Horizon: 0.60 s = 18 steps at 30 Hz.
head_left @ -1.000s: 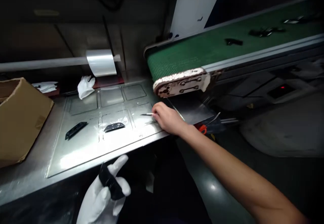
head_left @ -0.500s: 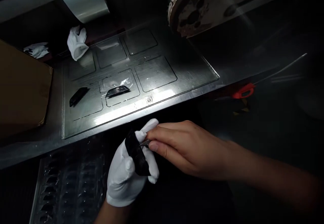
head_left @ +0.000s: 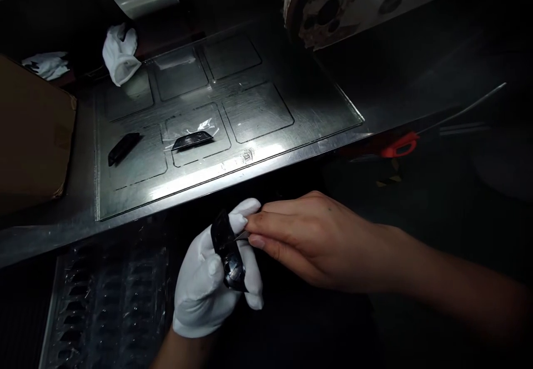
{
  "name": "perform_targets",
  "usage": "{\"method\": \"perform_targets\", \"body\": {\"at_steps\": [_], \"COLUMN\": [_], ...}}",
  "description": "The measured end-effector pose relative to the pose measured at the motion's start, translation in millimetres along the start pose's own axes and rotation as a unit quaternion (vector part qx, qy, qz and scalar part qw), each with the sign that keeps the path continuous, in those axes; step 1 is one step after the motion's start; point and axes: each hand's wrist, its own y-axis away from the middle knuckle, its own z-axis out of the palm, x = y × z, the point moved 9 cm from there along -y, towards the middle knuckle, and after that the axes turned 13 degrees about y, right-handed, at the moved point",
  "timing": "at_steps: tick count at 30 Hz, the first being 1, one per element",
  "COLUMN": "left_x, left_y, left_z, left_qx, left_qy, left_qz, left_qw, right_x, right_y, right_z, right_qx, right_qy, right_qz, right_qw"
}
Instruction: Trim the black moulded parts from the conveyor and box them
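Your gloved left hand (head_left: 208, 285) grips the black part (head_left: 227, 258) below the bench's front edge; your right hand (head_left: 308, 241) pinches a thin blade (head_left: 241, 236): work it lightly, away from your fingers.

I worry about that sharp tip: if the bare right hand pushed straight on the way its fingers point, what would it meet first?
Probably the black part gripped in the gloved left hand; the right hand points left at it, almost touching.

right hand (head_left: 308, 241) off the bench, now pinching at black part (head_left: 227, 258), seemingly
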Motion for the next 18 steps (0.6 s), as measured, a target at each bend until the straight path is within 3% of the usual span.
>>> {"method": "perform_targets", "body": {"at_steps": [13, 18], "left_x": [-3, -7], "left_y": [5, 5], "left_z": [10.1, 7.0], "left_qx": [-0.057, -0.038], "left_qy": [0.034, 0.057], "left_qz": [-0.002, -0.022], "left_qw": [0.998, 0.997], "right_x": [-13, -19], "right_y": [11, 15], "right_z": [-1, 2], "right_qx": [-0.015, -0.006], "right_qy": [0.033, 0.032], "right_qz": [-0.022, -0.026], "right_qw": [0.999, 0.999]}}
